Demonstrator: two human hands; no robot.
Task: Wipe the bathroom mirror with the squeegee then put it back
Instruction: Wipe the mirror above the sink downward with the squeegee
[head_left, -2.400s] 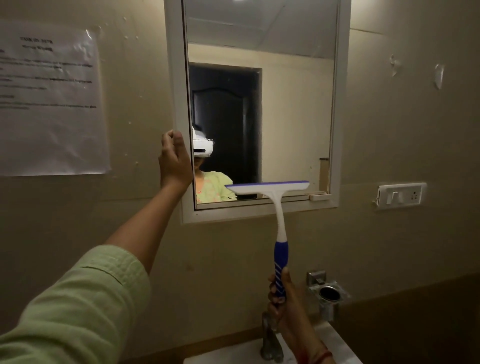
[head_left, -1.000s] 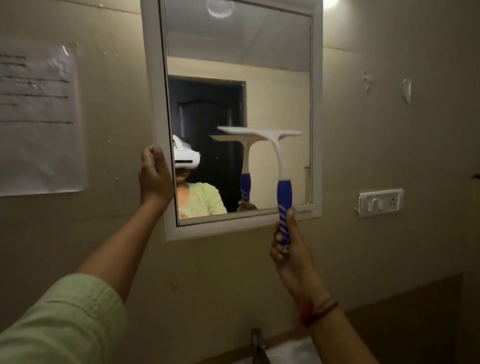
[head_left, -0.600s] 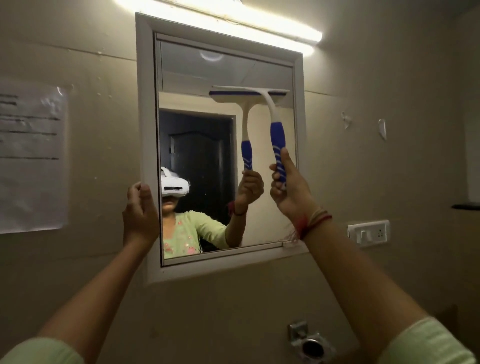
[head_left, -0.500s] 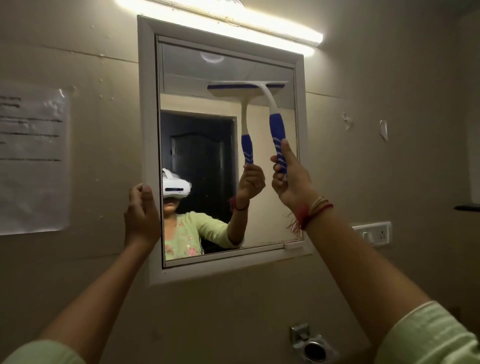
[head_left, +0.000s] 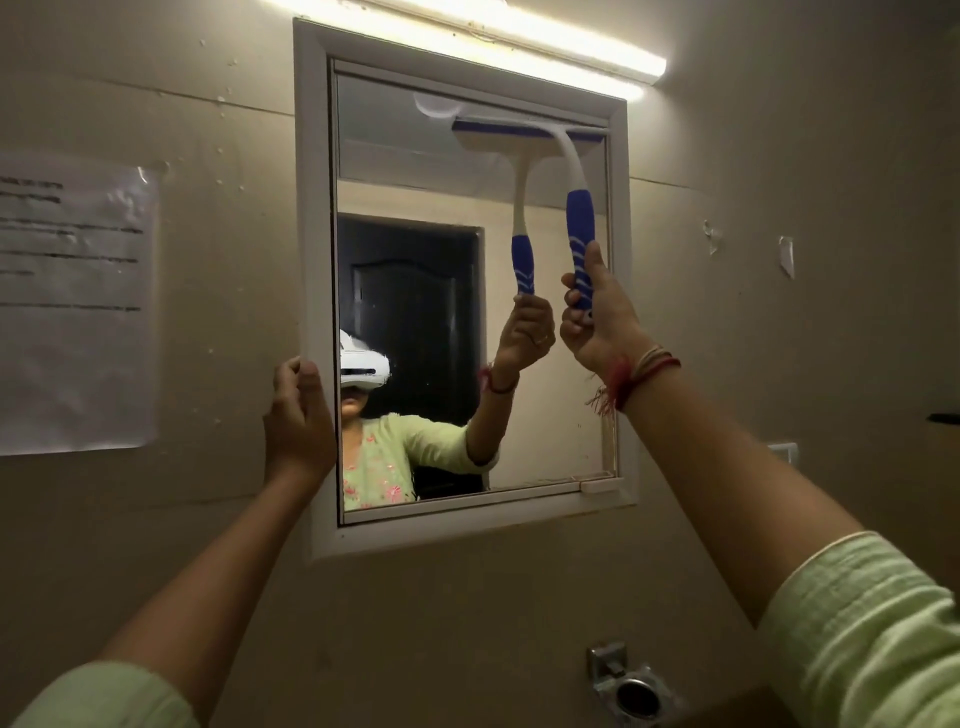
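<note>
A white-framed mirror (head_left: 317, 218) hangs on the beige wall. My right hand (head_left: 597, 317) is shut on the blue grip of a white and blue squeegee (head_left: 574, 176). Its blade lies flat against the glass at the mirror's top right corner, just under the upper frame. The handle slants down and right to my fist. My left hand (head_left: 298, 415) grips the mirror's left frame edge at mid height. The glass reflects the squeegee, my raised arm and a dark door.
A lit tube light (head_left: 493, 36) runs above the mirror. A printed paper sheet (head_left: 78, 306) is stuck to the wall at left. A chrome holder (head_left: 628, 686) juts from the wall below the mirror. A white switch plate (head_left: 784, 452) sits at right.
My right hand has raised the squeegee from the mirror's bottom edge up to its top right corner. My view tilted upward. The left hand has kept its hold on the frame.
</note>
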